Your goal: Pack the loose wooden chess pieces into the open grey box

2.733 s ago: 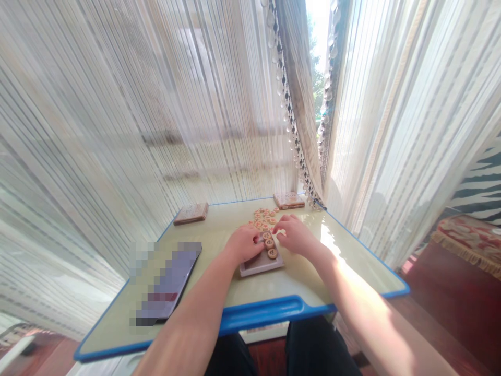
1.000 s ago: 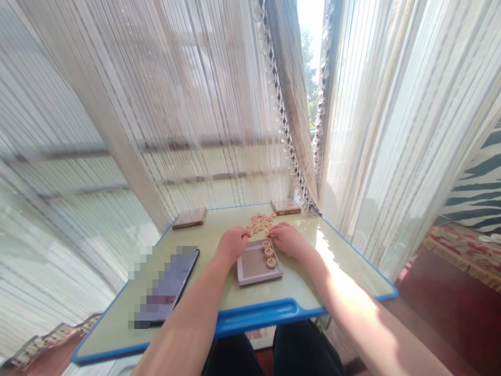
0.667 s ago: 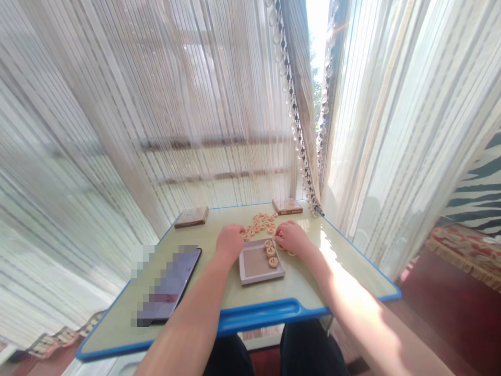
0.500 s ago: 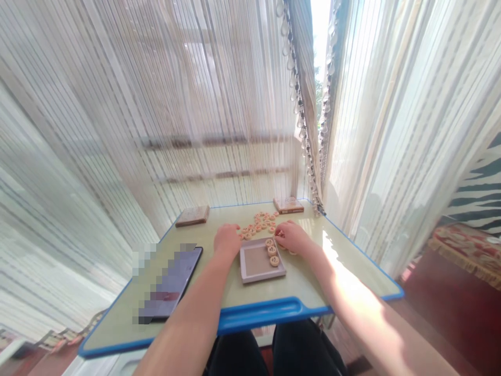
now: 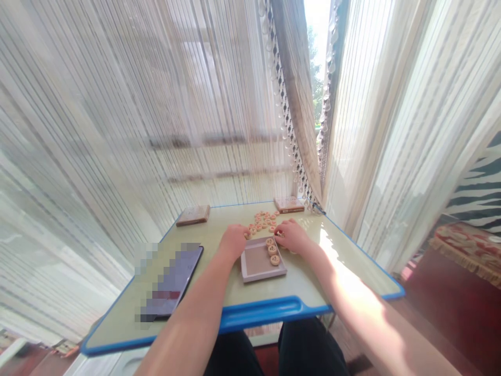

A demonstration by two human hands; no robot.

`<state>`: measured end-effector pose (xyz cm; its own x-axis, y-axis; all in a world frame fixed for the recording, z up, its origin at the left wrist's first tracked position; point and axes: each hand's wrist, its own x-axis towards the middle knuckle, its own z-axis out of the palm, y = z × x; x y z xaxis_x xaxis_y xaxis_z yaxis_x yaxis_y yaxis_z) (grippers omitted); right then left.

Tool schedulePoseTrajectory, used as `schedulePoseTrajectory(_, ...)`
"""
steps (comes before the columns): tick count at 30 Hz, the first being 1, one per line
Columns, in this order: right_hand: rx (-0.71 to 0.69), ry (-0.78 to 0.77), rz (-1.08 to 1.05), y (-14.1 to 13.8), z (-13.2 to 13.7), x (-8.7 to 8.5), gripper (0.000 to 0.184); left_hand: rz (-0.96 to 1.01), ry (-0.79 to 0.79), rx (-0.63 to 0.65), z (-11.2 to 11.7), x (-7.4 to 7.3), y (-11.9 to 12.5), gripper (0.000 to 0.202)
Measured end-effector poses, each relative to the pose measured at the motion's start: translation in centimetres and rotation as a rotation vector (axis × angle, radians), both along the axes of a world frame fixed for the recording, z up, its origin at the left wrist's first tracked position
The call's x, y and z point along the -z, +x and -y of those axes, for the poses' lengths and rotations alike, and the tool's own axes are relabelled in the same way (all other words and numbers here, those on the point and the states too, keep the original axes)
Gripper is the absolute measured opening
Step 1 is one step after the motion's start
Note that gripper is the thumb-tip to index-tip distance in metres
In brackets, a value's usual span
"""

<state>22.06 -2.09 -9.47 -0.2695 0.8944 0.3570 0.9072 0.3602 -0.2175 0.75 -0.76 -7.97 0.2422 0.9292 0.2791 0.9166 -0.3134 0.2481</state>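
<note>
Centre frame, the tray is sitting on the worktop, three discs lining its right side. Loose pieces are lying just above it. The left hand is curling at the tray's upper left corner, the right hand at its upper right; whether either is gripping a piece, I cannot tell. A phone is lying lower left.

A blue-rimmed table carries a shallow tray at centre, loose wooden discs at twelve o'clock, a phone at nine.
</note>
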Motion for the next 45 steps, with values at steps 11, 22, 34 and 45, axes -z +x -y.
schedulePoseTrajectory(11,0.014,-0.005,0.019,0.2,0.0,0.1,0.026,-0.058,-0.006,0.066,0.2,0.1,0.4,0.044)
schedulePoseTrajectory(22,-0.004,-0.012,0.015,0.2,0.9,-0.8,0.029,-0.008,-0.040,0.131,0.1,0.4,0.4,0.038)
schedulePoseTrajectory(34,0.032,-0.028,0.014,0.4,0.9,-0.6,0.032,-0.009,-0.008,0.166,0.5,0.0,0.7,0.034)
schedulePoseTrajectory(45,0.119,-0.016,-0.014,0.4,0.8,-0.6,0.033,-0.048,0.054,0.147,1.3,-0.7,0.6,0.036)
